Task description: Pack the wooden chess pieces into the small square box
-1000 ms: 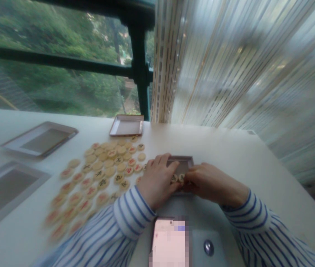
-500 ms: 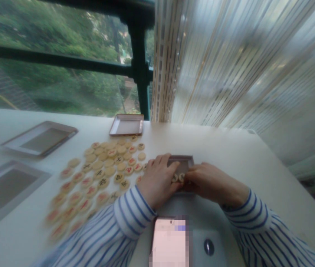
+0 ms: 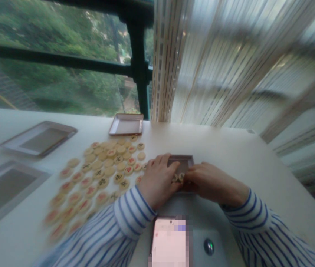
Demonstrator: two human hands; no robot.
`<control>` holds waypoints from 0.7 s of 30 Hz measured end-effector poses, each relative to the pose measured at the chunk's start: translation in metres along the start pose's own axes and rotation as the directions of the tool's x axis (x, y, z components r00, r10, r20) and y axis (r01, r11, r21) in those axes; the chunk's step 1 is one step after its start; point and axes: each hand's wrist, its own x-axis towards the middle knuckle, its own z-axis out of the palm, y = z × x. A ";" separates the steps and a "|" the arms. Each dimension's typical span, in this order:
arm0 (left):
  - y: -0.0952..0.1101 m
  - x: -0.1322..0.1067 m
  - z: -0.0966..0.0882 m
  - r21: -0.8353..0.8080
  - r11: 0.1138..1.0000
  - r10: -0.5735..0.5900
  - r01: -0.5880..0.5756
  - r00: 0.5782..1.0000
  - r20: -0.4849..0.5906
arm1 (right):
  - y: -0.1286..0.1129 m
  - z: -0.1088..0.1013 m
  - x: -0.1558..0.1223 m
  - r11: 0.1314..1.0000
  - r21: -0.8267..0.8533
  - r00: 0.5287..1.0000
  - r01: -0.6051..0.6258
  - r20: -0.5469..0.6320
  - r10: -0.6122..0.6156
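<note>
A small brown box [image 3: 185, 160] sits on the white table [image 3: 229, 155] in front of me. My left hand [image 3: 158, 180] rests curled over its left side, fingers touching round wooden game pieces [image 3: 177, 177] inside it. My right hand [image 3: 207, 181] is curled over the box's right side, its fingertips pressed against the same pieces. Many more round pieces [image 3: 104, 170] with red or black marks lie spread over the table to the left of my left hand.
A brown box lid [image 3: 126, 125] lies at the table's far edge by the window. Two flat grey trays [image 3: 39, 137] [image 3: 4, 189] lie at the left. A phone [image 3: 170, 241] hangs below my hands. Striped curtains [image 3: 229, 63] hang behind at the right.
Both hands stay at the small box with almost no movement. The curtain at the right has swayed.
</note>
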 end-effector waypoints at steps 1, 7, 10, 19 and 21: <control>0.000 0.000 0.000 0.001 1.000 0.000 0.000 1.000 0.000 | 0.000 0.000 0.000 1.000 -0.004 1.000 -0.003 -0.001 0.003; 0.001 -0.001 0.000 -0.006 1.000 -0.005 0.005 1.000 0.004 | -0.002 -0.002 0.000 1.000 -0.007 1.000 -0.009 -0.004 0.009; 0.001 -0.001 -0.001 -0.014 1.000 -0.008 0.008 1.000 0.006 | -0.002 -0.002 0.000 1.000 -0.001 1.000 -0.011 0.003 0.011; -0.007 0.002 -0.011 -0.028 0.999 -0.025 0.024 0.998 -0.056 | 0.004 -0.008 -0.003 0.996 -0.041 0.996 -0.079 -0.055 0.077; -0.008 0.003 -0.013 -0.019 0.999 -0.029 0.028 0.998 -0.059 | 0.005 -0.007 -0.002 0.994 -0.052 0.993 -0.095 -0.075 0.091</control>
